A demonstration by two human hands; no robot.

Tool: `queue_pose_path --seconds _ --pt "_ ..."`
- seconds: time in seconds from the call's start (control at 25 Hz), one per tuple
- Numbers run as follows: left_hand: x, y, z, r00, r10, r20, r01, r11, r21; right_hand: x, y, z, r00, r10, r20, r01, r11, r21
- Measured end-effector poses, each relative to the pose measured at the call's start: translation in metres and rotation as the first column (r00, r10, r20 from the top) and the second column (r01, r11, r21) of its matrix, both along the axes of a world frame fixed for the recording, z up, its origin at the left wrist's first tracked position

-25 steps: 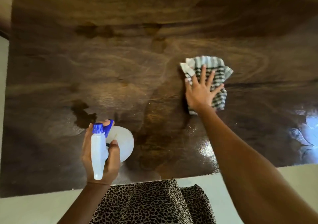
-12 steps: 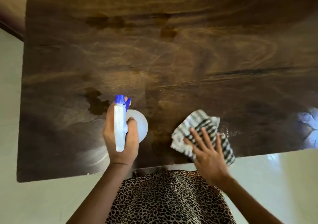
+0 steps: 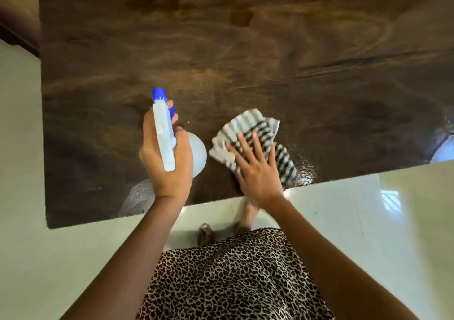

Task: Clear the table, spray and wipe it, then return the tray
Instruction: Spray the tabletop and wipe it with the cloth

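Your left hand point(image 3: 167, 162) is closed around the white spray bottle point(image 3: 165, 135), left of the frame's middle, and holds it above the dark wooden table point(image 3: 245, 56) with its blue nozzle pointing toward the top of the frame. Just to the right, your right hand point(image 3: 258, 169) lies flat with fingers spread on the striped cloth point(image 3: 248, 128), pressing it onto the table near the lower edge. At the bottom of the frame your leopard-print garment point(image 3: 233, 278) hangs over the pale floor point(image 3: 344, 209).

Looks like a home from my feed: dark wood-grain table point(image 3: 245, 61) on glossy pale tiled floor point(image 3: 344, 211), a window's reflection on the tiles, bare foot point(image 3: 205, 236) below.
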State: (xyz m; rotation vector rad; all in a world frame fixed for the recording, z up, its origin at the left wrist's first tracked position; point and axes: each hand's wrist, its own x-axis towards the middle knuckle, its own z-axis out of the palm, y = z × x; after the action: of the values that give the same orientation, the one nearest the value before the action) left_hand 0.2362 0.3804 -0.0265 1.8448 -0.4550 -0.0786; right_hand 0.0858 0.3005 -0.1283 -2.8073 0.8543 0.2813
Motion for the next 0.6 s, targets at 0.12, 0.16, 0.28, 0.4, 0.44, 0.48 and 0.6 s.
queue_pose_path --seconds 0.12,0.16,0.28,0.4,0.44,0.48,0.6 --pt "-0.002 0.009 -0.003 0.997 -0.076 -0.003 0.076 0.997 0.015 -0.072 0.034 -0.003 0.997 0.069 0.029 -0.070 0.996 0.056" --pt "-0.001 0.010 -0.003 0.995 -0.095 -0.009 0.095 0.995 0.023 -0.091 0.026 -0.002 0.999 0.018 0.040 -0.021 0.996 0.090" --pt "0.003 0.011 -0.009 0.991 -0.134 -0.030 0.134 0.991 0.022 -0.111 -0.027 0.003 0.957 -0.289 0.027 0.285 0.953 0.103" --pt "0.003 0.013 -0.014 0.988 -0.157 -0.007 0.157 0.988 0.016 -0.067 -0.067 0.010 0.858 -0.512 -0.042 0.512 0.847 0.144" --pt "0.003 0.014 -0.015 0.987 -0.162 -0.009 0.162 0.987 0.008 -0.045 -0.069 0.013 0.861 -0.505 -0.058 0.507 0.849 0.149" --pt "0.002 0.015 -0.014 0.985 -0.170 -0.018 0.170 0.985 0.006 -0.025 -0.066 0.015 0.888 -0.455 -0.063 0.459 0.875 0.156" --pt "0.002 0.016 -0.013 0.981 -0.186 -0.056 0.186 0.982 0.007 0.007 -0.021 0.011 0.986 -0.166 -0.015 0.166 0.978 0.129"
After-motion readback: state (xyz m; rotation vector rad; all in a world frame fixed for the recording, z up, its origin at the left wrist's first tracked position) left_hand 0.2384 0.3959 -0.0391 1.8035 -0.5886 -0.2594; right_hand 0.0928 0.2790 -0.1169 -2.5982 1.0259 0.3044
